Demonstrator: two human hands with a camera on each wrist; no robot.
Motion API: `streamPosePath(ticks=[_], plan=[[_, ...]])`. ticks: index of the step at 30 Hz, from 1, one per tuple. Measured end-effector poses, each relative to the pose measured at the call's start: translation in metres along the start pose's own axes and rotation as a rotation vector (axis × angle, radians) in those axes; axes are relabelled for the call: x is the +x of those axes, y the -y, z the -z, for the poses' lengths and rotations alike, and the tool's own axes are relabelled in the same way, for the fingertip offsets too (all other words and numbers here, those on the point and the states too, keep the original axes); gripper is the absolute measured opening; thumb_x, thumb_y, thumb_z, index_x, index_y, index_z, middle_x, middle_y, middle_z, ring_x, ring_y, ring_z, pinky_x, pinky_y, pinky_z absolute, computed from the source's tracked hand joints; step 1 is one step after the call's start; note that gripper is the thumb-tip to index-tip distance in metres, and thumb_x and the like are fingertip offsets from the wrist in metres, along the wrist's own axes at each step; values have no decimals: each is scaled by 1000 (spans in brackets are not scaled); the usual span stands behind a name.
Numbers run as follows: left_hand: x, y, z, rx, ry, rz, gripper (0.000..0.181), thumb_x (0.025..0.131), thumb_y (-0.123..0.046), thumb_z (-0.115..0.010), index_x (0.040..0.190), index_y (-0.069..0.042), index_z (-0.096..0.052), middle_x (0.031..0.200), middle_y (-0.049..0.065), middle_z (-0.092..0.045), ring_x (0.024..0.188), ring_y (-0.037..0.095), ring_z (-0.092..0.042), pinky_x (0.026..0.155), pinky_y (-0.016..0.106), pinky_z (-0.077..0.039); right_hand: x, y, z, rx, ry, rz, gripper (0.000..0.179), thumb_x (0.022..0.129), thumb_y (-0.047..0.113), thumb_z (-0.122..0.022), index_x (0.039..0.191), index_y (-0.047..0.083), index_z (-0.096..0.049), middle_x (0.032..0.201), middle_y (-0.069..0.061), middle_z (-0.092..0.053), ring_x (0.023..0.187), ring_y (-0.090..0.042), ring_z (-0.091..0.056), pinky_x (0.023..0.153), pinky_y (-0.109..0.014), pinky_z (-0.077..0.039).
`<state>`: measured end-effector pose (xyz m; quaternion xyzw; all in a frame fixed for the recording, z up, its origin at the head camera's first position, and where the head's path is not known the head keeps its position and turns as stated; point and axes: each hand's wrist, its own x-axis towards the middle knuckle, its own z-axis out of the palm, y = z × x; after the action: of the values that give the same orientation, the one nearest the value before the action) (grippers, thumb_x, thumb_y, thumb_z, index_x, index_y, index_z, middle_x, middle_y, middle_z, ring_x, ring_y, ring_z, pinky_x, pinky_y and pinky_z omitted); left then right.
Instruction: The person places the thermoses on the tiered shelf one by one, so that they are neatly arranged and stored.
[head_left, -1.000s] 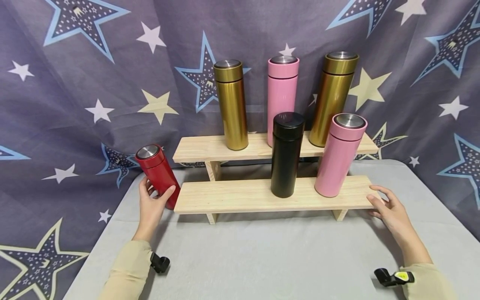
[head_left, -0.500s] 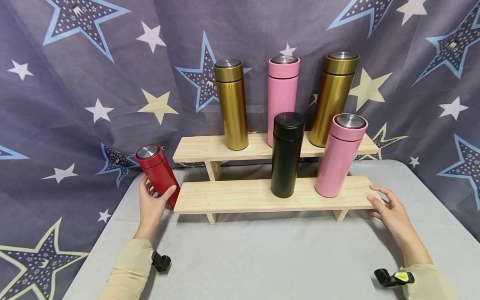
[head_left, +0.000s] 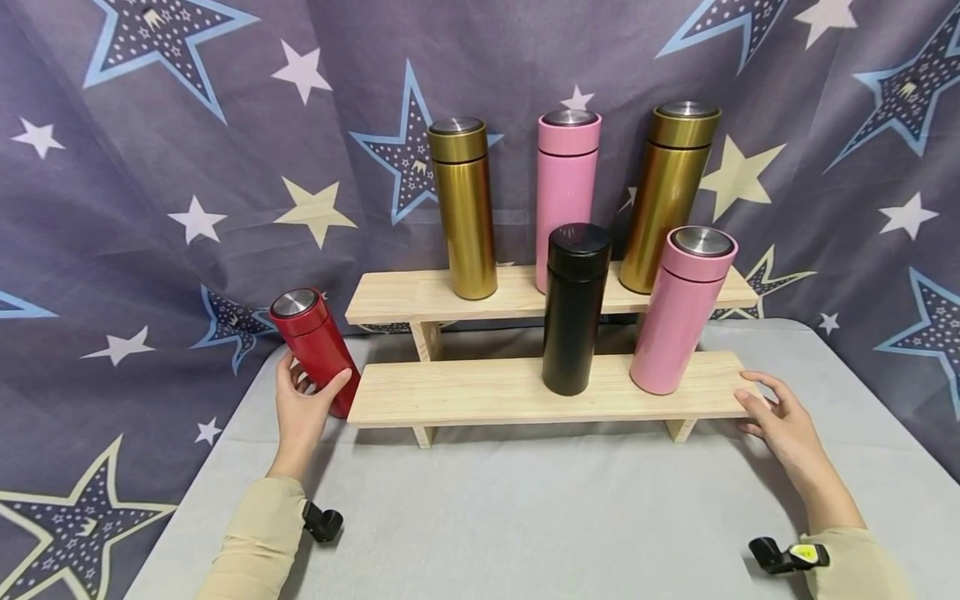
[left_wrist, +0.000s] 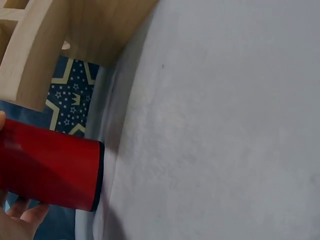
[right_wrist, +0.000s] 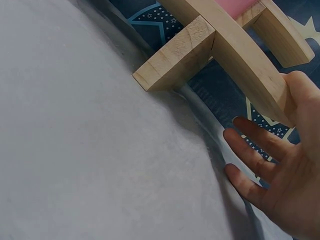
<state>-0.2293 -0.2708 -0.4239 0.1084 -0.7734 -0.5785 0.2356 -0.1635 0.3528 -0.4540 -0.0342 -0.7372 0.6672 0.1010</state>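
Note:
A red thermos flask with a steel-topped lid leans left beside the left end of the lower wooden shelf. My left hand grips it low down, thumb on the near side and fingers round the far side. In the left wrist view, the dark base of the red flask shows; whether it touches the table I cannot tell. At the shelf's opposite end, my right hand touches the board with thumb and forefinger. Loosely spread fingers hang below the board in the right wrist view.
On the lower shelf stand a black flask and a pink flask. The upper shelf bears a gold flask, another pink flask and a second gold flask. Star-patterned cloth hangs behind the grey table.

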Motion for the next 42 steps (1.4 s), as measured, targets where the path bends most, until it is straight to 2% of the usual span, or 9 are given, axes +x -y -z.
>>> streamPosePath(ticks=[10, 14, 21, 26, 29, 34, 42], plan=[[-3, -3, 9, -15, -33, 23, 87, 81, -16, -83, 151, -15, -33, 135, 10, -51, 113, 19, -50, 96, 31, -43, -1, 0, 0, -39, -5, -8, 32, 100, 15, -60, 127, 32, -55, 100, 24, -58, 84, 6, -61, 67, -17, -54], [-6, -7, 16, -25, -38, 5, 87, 79, -13, -84, 151, -18, -35, 134, 7, -50, 113, 17, -50, 96, 32, -43, -1, 0, 0, -40, -3, -9, 32, 100, 15, -60, 127, 32, -54, 99, 24, -59, 84, 6, -61, 67, -17, -54], [-13, -19, 30, 34, -60, -75, 85, 77, -14, -86, 148, -23, -40, 134, 6, -52, 115, 16, -51, 100, 36, -44, 1, 1, -1, 5, 6, 3, 32, 100, 14, -60, 126, 31, -56, 98, 23, -61, 83, 5, -62, 66, -17, -54], [-18, -31, 40, 68, -79, -142, 83, 75, -11, -88, 144, -25, -45, 132, 5, -54, 114, 15, -52, 100, 32, -45, 2, 0, -1, 30, 13, 16, 32, 100, 13, -60, 125, 31, -56, 99, 22, -61, 84, 5, -63, 66, -17, -54], [-22, -37, 43, 88, -79, -146, 82, 75, -13, -88, 144, -27, -45, 132, 4, -54, 113, 14, -52, 100, 30, -45, 3, 0, -1, 41, 14, 17, 32, 100, 13, -60, 125, 31, -56, 99, 22, -61, 83, 4, -63, 66, -17, -54], [-30, -45, 46, 107, -77, -154, 82, 76, -15, -87, 145, -27, -44, 133, 2, -54, 113, 12, -51, 98, 26, -45, 3, 0, -1, 57, 19, 18, 32, 100, 12, -60, 126, 31, -56, 98, 21, -62, 84, 4, -63, 66, -17, -54], [-37, -51, 44, 86, -120, -267, 81, 72, -5, -87, 142, -21, -48, 128, -5, -56, 112, 7, -51, 91, 20, -42, 2, -1, 0, 85, 24, 16, 32, 100, 11, -60, 124, 31, -57, 98, 20, -63, 83, 3, -63, 66, -18, -54]])
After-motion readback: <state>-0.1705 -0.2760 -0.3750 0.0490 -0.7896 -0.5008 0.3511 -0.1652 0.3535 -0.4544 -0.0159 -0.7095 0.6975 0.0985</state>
